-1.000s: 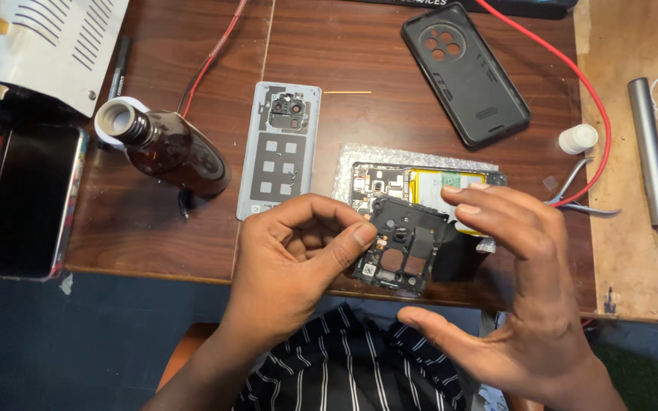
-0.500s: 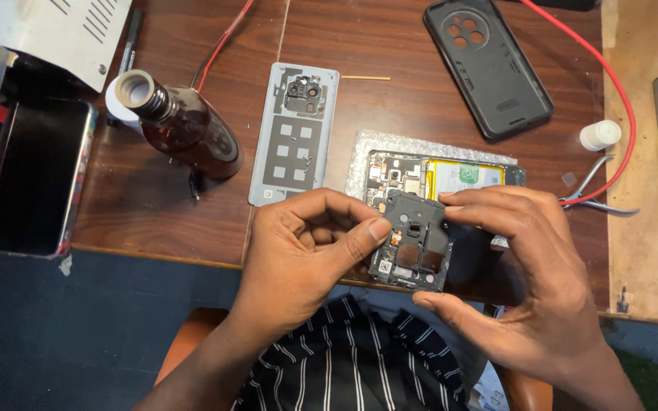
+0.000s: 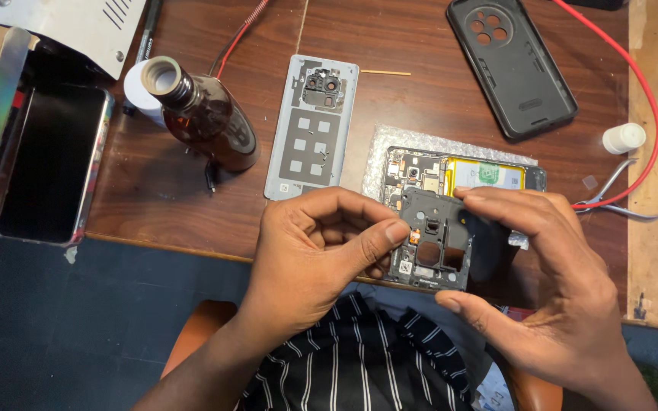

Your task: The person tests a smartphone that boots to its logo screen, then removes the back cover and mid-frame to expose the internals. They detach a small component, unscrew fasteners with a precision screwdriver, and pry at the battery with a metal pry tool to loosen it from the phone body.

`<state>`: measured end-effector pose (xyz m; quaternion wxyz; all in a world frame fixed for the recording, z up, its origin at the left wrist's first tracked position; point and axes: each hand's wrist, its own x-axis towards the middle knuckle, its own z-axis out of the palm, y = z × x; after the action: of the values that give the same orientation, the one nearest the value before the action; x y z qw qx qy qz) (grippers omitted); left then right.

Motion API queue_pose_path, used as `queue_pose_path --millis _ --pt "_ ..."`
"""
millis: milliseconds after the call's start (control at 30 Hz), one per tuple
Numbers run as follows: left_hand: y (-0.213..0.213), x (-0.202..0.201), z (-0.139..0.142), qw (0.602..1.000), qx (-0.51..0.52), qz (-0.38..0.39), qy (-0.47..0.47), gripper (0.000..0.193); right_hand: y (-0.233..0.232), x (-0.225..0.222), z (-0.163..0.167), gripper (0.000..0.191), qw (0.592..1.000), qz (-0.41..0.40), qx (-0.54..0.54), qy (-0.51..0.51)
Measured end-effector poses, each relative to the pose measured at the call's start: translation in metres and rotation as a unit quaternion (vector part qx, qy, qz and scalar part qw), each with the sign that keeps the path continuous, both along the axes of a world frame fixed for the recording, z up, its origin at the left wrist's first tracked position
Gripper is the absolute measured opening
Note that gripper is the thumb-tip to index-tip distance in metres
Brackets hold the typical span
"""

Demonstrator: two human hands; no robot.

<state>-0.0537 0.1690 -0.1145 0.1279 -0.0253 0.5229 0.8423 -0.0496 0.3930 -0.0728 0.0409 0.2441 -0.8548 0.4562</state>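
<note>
Hands pinching black inner frame [image 3: 439, 243] just above opened phone [image 3: 458, 175]
Left hand [image 3: 314, 259] nips its edge, right hand [image 3: 550, 281] clamps top and bottom; best kept level, fingers off the connectors

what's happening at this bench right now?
A person holds a black inner frame between both hands: the left hand pinches its left edge, the right hand grips its top and bottom. It is just above an opened phone with its battery showing, lying on bubble wrap. On the table lie a grey back cover, a black case, a brown bottle and tweezers.
</note>
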Motion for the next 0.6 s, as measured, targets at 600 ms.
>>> queue_pose_path --millis 600 --pt "0.0001 0.0071 0.0037 1.0 -0.008 -0.003 0.013 0.014 0.0074 0.0041 -0.0052 0.073 0.995 0.028 -0.083 -0.054"
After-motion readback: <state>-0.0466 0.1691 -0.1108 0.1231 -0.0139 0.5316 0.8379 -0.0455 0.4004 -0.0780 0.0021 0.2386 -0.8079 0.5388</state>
